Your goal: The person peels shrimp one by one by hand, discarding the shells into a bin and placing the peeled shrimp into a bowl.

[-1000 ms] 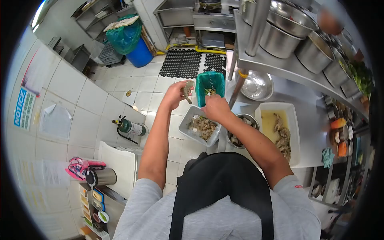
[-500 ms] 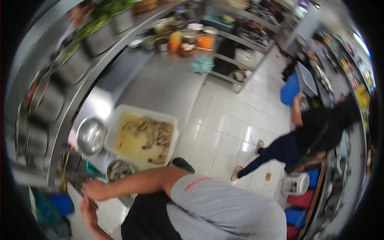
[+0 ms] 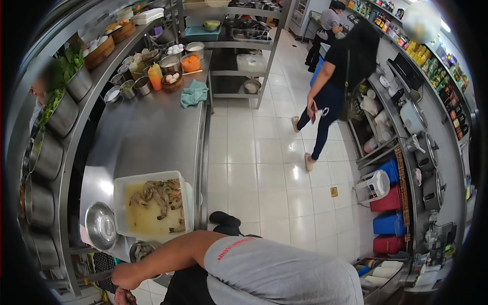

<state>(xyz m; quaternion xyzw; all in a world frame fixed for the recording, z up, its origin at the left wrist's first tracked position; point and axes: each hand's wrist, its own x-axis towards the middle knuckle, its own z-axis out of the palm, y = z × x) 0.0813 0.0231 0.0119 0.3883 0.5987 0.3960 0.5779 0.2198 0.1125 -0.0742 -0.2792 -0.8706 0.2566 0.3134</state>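
Observation:
At the lower left, my right hand (image 3: 126, 276) has its fingers curled in, with their tips hidden. Just below it my left hand (image 3: 122, 296) is closed, partly cut off by the frame edge; something small and brownish shows at its fingers, too unclear to name. Beyond my right forearm, a metal bowl (image 3: 136, 252) of greyish shrimp is partly covered by the arm. A white plastic tub (image 3: 120, 195) on the steel counter contains brown shrimp (image 3: 161, 197) in cloudy yellowish liquid. Beside the tub is a shiny steel bowl (image 3: 100, 225).
Along the left runs a shelf with deep metal pots (image 3: 46, 157). A green cloth (image 3: 194, 93), sauce bottles and small containers occupy the counter's far end. On the tiled floor (image 3: 269, 188), a person in black (image 3: 345, 66) stands in the aisle; another works farther back.
The view has swung, so the counter and tub appear farther left and the aisle more upright. My hands show lower in the frame. The person in black now appears farther up the aisle.

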